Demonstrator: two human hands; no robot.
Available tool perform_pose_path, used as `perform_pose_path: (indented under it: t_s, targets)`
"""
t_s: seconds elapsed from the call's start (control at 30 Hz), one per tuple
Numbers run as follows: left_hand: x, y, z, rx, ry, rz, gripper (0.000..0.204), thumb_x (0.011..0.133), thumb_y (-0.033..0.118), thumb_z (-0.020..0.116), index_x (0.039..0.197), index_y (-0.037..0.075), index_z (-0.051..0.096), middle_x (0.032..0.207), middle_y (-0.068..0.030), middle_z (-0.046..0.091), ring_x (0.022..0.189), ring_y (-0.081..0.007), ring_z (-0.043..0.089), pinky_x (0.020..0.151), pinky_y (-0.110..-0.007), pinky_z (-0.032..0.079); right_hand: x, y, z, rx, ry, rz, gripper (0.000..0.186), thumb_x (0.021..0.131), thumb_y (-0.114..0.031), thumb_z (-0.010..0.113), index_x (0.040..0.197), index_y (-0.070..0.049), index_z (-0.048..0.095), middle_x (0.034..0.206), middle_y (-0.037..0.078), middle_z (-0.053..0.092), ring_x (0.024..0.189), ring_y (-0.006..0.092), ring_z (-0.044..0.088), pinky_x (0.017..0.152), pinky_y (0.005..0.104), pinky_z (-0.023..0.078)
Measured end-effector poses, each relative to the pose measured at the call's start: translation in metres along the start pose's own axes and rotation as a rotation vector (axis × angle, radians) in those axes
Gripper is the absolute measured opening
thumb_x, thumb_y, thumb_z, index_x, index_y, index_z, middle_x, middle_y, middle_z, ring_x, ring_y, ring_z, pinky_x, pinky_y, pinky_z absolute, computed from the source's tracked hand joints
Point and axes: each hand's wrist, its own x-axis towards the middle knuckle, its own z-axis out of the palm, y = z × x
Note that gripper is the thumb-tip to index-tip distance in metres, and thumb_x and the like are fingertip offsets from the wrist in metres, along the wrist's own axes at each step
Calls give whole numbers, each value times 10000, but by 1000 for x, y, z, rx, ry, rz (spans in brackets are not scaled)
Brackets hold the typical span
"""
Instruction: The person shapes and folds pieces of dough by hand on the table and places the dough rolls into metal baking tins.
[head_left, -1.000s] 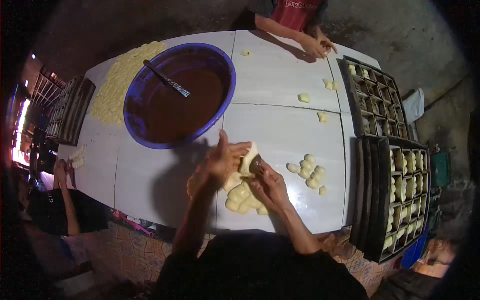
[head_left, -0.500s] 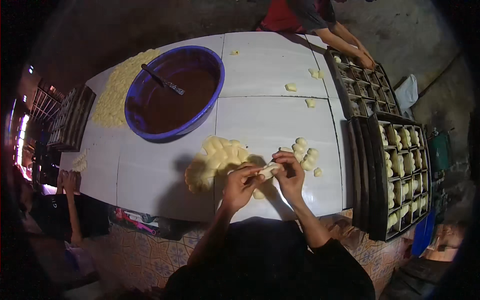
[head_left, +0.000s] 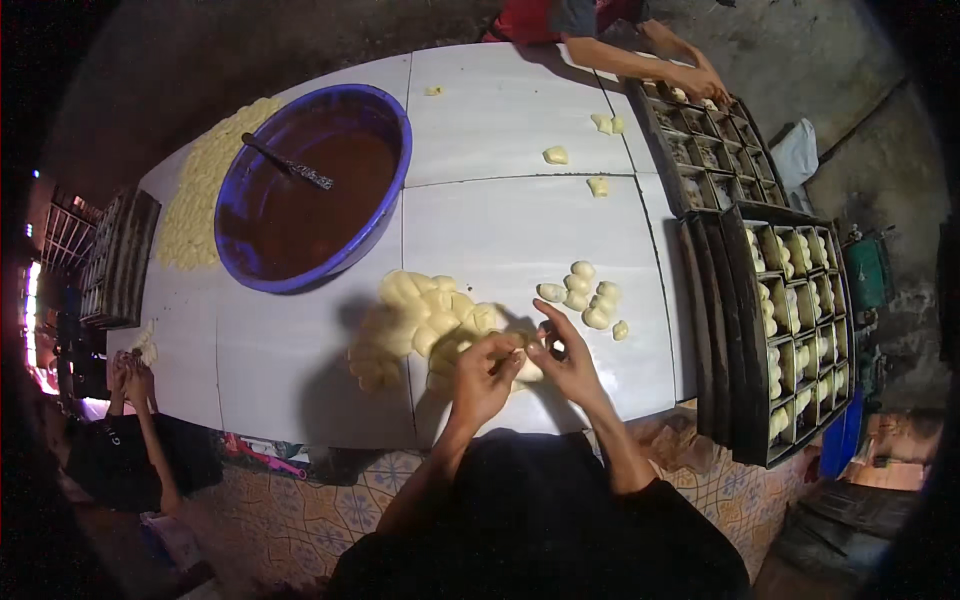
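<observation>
My left hand (head_left: 482, 380) is closed, its thumb and fingers pinching a small piece of pale dough that the fingers mostly hide. My right hand (head_left: 568, 362) meets it there, thumb against the same piece and index finger raised. Just under the hands, more pale dough (head_left: 528, 374) shows; whether it is part of the held piece I cannot tell. To the left of my hands lies a heap of dough pieces (head_left: 430, 315). Beyond my right hand sits a small group of rounded, shaped dough pieces (head_left: 598, 310).
A blue basin (head_left: 405, 165) of brown filling, with a dark-handled utensil (head_left: 285, 163), stands on the white tiled table (head_left: 520, 225). Behind it spreads more dough (head_left: 200, 200). Stacked compartment trays (head_left: 740, 340) hold dough at right. One co-worker's hands (head_left: 695, 78) reach into a far tray (head_left: 715, 150); another person (head_left: 140, 400) works at left.
My view has shifted, so the table's things appear further left. My hands have drawn closer together over the dough, which shows less now, and my right index finger has lifted.
</observation>
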Motion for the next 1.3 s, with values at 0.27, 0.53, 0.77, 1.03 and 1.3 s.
perform_pose_path:
  t_s: [0.27,0.53,0.77,1.03,1.3]
  targets:
    - [27,-21,-11,-335,211,37,558,719,-42,639,1233,54,444,1232,-83,483,1263,-200,403,1097,-414,264,69,38,-29,-225,-119,-103,347,868,-55,590,1206,18,576,1167,175,633,944,249,647,826,351,516]
    - [23,-55,-53,61,371,-44,245,852,-96,565,1069,19,580,1094,-68,594,1036,-154,583,905,-274,463,115,80,-41,-247,144,2,347,833,95,480,1157,79,601,1139,169,637,1073,211,617,904,309,504]
    - [-1,-54,-31,344,81,60,557,908,4,524,1419,-8,305,1379,-207,457,1312,-342,426,1029,-410,414,33,63,28,-648,-71,-351,305,726,6,630,1028,15,590,946,212,605,944,406,566,844,452,465]
    - [-17,-67,0,994,-184,58,757,847,64,594,1481,-1,185,1464,-203,371,1402,-329,282,1146,-478,197,-10,-12,-47,211,309,-107,289,841,-164,702,1065,-4,612,1080,96,588,990,173,583,829,306,503]
    - [-21,26,45,69,46,273,441,875,116,685,1265,-40,553,1282,-145,557,1159,-198,542,916,-290,462,-35,-43,-22,123,287,-307,339,824,-54,699,1152,-10,628,1168,101,523,1078,183,537,882,278,461]
